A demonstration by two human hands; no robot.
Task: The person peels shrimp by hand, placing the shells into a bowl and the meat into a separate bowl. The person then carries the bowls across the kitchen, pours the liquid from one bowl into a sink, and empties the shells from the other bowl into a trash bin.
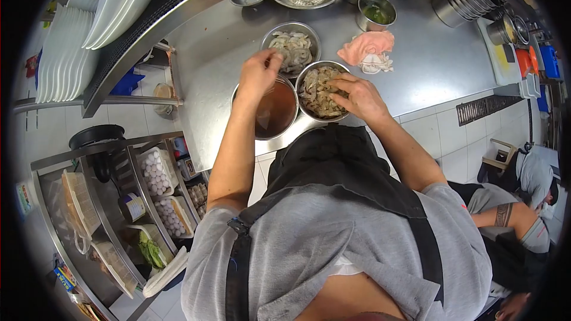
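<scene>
Both hands (260, 74) (358, 96) touch probable shrimp (315, 96); can (134, 207) label blurred.

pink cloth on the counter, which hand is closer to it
Right. The right hand rests on the shrimp bowl, close by the pink cloth; the left hand is farther left.

Left hand (259, 74) hovers over the bowl of brown liquid (262, 138); right hand (357, 96) rests in the shrimp bowl (315, 118) on the bench (440, 65).

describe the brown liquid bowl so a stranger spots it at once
On the steel counter, three steel bowls cluster by the person's hands. The brown liquid bowl sits beside the left hand; the far bowl and the right bowl hold shrimp instead.
</scene>
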